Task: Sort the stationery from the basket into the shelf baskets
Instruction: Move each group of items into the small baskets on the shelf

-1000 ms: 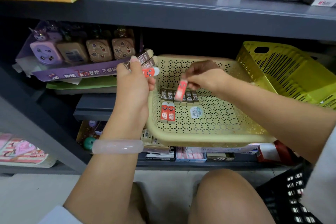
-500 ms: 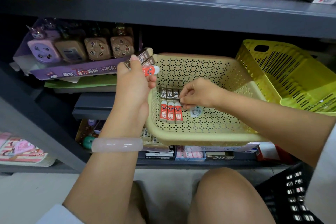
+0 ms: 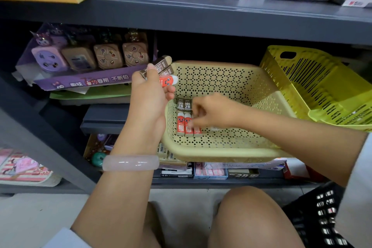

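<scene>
1. Your left hand (image 3: 150, 94) grips spare red and brown eraser packs (image 3: 164, 72), kept ready as stock.
2. Your right hand (image 3: 211, 113), fingers curled, pinches red pack (image 3: 196, 130) into row w/ others in perforated beige plastic basket (image 3: 231, 153) on shelf.

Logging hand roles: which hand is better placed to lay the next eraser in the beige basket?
Right hand: it is already inside the beige basket at the eraser rows. The left hand is full, gripping spare erasers at the rim.
</scene>
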A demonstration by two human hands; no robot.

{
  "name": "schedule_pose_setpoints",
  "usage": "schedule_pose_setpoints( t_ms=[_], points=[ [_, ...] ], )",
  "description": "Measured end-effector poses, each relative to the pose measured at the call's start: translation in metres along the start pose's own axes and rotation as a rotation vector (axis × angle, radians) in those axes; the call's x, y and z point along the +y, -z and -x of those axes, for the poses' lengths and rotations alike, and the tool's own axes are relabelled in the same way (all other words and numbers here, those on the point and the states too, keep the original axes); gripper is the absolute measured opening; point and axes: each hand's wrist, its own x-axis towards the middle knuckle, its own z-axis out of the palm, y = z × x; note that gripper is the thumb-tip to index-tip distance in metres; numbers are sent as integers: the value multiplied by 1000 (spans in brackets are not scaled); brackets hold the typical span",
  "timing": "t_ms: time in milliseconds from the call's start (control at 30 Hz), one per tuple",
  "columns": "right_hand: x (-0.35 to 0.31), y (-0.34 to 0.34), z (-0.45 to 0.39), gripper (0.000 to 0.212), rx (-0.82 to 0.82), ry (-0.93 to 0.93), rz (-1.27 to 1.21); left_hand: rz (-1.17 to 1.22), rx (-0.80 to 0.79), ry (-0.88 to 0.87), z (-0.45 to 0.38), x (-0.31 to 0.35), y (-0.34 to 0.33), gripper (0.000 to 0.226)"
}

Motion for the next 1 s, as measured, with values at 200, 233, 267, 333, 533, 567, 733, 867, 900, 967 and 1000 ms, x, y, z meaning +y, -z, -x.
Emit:
schedule_pose_setpoints(
  t_ms=[200, 233, 267, 333, 533, 567, 733, 867, 900, 967, 1000],
  points=[
    [-22, 29, -7, 8, 209, -70, -1115, 16, -22, 20, 1, -1, -5, 22],
    [-24, 27, -8, 6, 199, -55, -1150, 17, -24, 26, 1, -1, -5, 21],
    [-26, 26, -9, 5, 198, -44, -1191, 10, -24, 28, 1, -1, -5, 21],
    [-23, 27, -10, 8, 232, -38, -1283, -14, -11, 19, 0, -1, -4, 20],
    [21, 30, -6, 17, 394, -238, -925, -24, 23, -35, 0, 0, 1, 20],
    [28, 26, -5, 12, 308, -287, -792, -22, 16, -31, -1, 0, 1, 20],
    [33, 4, -2, 10, 7, -393, -620, -4, -7, -14, 0, -1, -1, 22],
    [32, 0, -4, 10, 18, -393, -640, -17, -5, -18, -1, -1, -2, 23],
    [32, 0, -3, 9, 19, -388, -640, -18, -7, -19, -1, -1, -2, 22],
    [31, 0, -2, 8, 12, -377, -616, -24, -10, -19, -1, -1, -2, 22],
    [30, -1, 0, 8, 8, -370, -597, -27, -11, -19, -1, -1, -3, 22]
  ],
)
